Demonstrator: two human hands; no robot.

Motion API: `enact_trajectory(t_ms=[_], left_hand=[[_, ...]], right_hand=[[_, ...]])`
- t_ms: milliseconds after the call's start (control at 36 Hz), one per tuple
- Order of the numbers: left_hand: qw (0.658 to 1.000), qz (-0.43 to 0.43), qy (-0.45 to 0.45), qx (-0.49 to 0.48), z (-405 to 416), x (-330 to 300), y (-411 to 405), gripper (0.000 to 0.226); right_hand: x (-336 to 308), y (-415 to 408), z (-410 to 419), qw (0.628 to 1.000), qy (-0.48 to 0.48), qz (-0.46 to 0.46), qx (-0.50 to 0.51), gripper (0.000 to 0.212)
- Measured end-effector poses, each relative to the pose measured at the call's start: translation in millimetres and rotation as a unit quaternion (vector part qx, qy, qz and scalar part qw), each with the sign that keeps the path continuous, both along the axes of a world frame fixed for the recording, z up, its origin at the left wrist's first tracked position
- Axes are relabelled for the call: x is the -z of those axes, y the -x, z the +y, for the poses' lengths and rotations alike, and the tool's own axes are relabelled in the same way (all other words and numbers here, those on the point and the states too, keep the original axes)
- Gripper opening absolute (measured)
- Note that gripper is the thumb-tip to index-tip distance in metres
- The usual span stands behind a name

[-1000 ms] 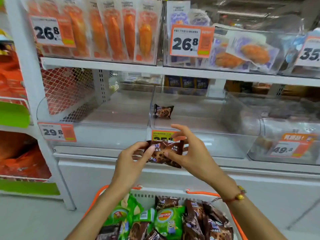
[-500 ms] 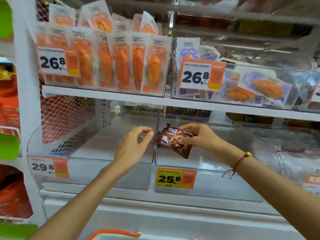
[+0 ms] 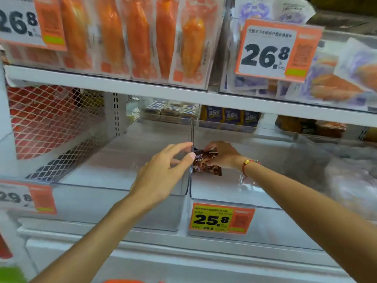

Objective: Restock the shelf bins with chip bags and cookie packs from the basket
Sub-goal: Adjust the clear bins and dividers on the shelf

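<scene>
A brown cookie pack is held by my right hand inside the clear middle bin, the one with the 25.8 price tag. My right hand's fingers pinch the pack's upper edge, low over the bin floor. My left hand hovers in front of the divider between the left bin and the middle bin, fingers loosely spread, holding nothing. The cookie pack lying in that bin earlier is hidden behind my hands. Only a sliver of the basket's orange rim shows at the bottom edge.
The upper shelf hangs close over the bins, loaded with orange snack packs and purple packs. A clear bin stands at right. Red mesh closes the left side. Boxed goods line the back.
My right hand has carried the cookie pack up from the basket and deeper down into the middle bin. My left hand let go of the pack and stays beside the divider.
</scene>
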State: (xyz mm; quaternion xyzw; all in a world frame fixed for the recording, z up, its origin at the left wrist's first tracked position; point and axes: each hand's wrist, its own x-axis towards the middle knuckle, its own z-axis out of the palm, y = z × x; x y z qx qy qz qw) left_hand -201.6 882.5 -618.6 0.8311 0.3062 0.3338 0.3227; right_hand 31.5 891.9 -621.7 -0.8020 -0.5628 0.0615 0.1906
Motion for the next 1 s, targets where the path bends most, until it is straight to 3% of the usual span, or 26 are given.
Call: enact_trajectory(t_ms=[361, 750, 1000], left_hand=[[0.999, -0.028, 0.016, -0.008, 4, 4, -3, 0.033], [0.999, 0.000, 0.000, -0.032, -1, 0, -3, 0.031], [1.000, 0.005, 0.008, -0.016, -4, -1, 4, 0.045]], right_hand=[[22, -8, 8, 0.959, -0.046, -0.274, -0.051, 0.039], [21, -1, 11, 0.958, 0.000, -0.278, -0.063, 0.037], [2, 6, -11, 0.982, -0.004, -0.189, -0.025, 0.037]])
